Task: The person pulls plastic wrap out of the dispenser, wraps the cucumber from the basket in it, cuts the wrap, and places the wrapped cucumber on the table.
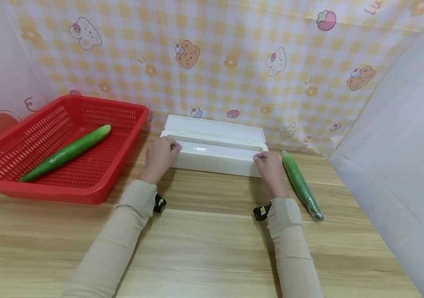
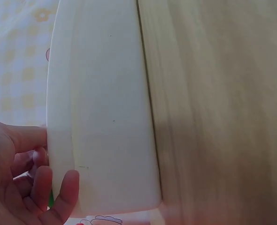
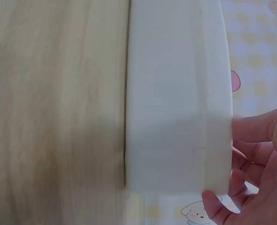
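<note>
A long white cling film dispenser (image 1: pixel 213 162) lies near the back of the table, its lid (image 1: pixel 215 129) raised toward the curtain. Clear, glossy film catches the light inside its long opening. At the left end of the front rim, my left hand (image 1: pixel 160 157) pinches with thumb and index finger. My right hand (image 1: pixel 270 167) pinches the same way at the right end. Both wrist views show the box's plain front face, with the other fingers curled by its end. I cannot tell how much film lies between the fingertips.
A red plastic basket (image 1: pixel 102 188) stands at the left with a green cucumber (image 1: pixel 66 154) inside. Another cucumber (image 1: pixel 301 185), shiny as if wrapped in film, lies on the wooden table (image 1: pixel 204 252) right of my right hand. A checked curtain (image 1: pixel 212 82) hangs behind.
</note>
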The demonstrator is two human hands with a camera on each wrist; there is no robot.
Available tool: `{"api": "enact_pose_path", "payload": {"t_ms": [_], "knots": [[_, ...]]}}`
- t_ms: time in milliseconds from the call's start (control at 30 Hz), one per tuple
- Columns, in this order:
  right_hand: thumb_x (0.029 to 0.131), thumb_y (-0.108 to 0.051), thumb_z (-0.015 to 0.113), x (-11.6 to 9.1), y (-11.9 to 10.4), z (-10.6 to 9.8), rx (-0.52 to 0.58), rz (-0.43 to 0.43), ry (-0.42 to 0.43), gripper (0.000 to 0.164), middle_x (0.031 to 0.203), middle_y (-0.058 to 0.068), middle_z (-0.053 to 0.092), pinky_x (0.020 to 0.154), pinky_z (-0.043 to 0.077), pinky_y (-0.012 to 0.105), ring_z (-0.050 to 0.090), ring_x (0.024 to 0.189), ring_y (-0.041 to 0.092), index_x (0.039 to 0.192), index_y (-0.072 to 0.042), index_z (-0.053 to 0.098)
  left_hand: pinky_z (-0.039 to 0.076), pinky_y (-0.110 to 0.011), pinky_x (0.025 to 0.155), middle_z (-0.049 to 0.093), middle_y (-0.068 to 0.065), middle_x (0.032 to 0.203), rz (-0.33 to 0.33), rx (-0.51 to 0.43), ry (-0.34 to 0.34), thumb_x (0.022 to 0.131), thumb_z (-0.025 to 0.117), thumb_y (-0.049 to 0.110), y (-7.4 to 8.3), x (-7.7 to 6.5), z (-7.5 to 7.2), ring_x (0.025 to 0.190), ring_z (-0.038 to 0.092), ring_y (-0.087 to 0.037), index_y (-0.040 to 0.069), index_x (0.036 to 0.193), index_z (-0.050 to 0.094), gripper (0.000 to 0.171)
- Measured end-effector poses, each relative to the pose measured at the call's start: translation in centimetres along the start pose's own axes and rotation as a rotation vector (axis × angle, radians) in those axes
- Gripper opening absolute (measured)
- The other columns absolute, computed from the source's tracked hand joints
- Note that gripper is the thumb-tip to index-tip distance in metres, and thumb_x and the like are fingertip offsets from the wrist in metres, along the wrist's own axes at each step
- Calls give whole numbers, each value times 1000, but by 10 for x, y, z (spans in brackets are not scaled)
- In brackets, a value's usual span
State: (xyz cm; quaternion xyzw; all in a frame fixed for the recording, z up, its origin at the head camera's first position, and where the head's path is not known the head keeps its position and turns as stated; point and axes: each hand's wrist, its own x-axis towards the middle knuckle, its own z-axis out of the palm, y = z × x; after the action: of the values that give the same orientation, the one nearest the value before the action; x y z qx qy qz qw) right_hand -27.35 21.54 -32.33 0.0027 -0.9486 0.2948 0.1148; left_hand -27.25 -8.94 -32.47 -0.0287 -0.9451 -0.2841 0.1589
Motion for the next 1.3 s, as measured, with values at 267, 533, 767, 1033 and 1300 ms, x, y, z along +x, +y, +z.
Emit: {"api": "enact_pose_path", "payload": {"t_ms": [267, 533, 767, 1033, 1300], "knots": [[91, -21, 53, 4, -1, 5, 73, 68, 63, 29, 108, 20, 66, 94, 39, 44, 49, 107, 35, 103, 1, 67, 42, -37, 67, 69, -6, 91, -22, 83, -4, 92, 56, 29, 3, 4, 1, 78, 59, -26, 11, 97, 71, 24], [94, -20, 53, 4, -5, 11, -29, 25, 104, 27, 109, 19, 64, 95, 35, 47, 48, 106, 36, 103, 1, 66, 44, -39, 65, 70, -7, 93, 19, 111, 32, 92, 56, 29, 1, 4, 1, 78, 61, -27, 13, 97, 72, 23], [95, -20, 51, 3, -5, 14, -108, -28, 158, 25, 105, 19, 63, 92, 31, 50, 50, 102, 37, 98, 2, 63, 44, -39, 65, 60, -9, 100, 13, 120, 21, 94, 54, 27, 5, 4, 1, 77, 55, -30, 8, 103, 68, 25], [96, -20, 49, 4, -3, 13, -92, -92, 208, 26, 101, 19, 61, 88, 30, 49, 50, 96, 35, 99, 3, 59, 47, -40, 72, 54, -11, 105, 8, 39, 29, 95, 52, 22, 12, 6, -1, 81, 52, -29, 4, 104, 63, 24], [97, -16, 48, 4, -3, 12, 47, -135, 280, 22, 93, 20, 65, 76, 46, 43, 60, 84, 33, 97, 3, 60, 47, -32, 64, 60, -11, 80, 21, -143, 17, 97, 48, 20, 13, 5, -5, 63, 59, -21, 5, 100, 58, 19]]}}
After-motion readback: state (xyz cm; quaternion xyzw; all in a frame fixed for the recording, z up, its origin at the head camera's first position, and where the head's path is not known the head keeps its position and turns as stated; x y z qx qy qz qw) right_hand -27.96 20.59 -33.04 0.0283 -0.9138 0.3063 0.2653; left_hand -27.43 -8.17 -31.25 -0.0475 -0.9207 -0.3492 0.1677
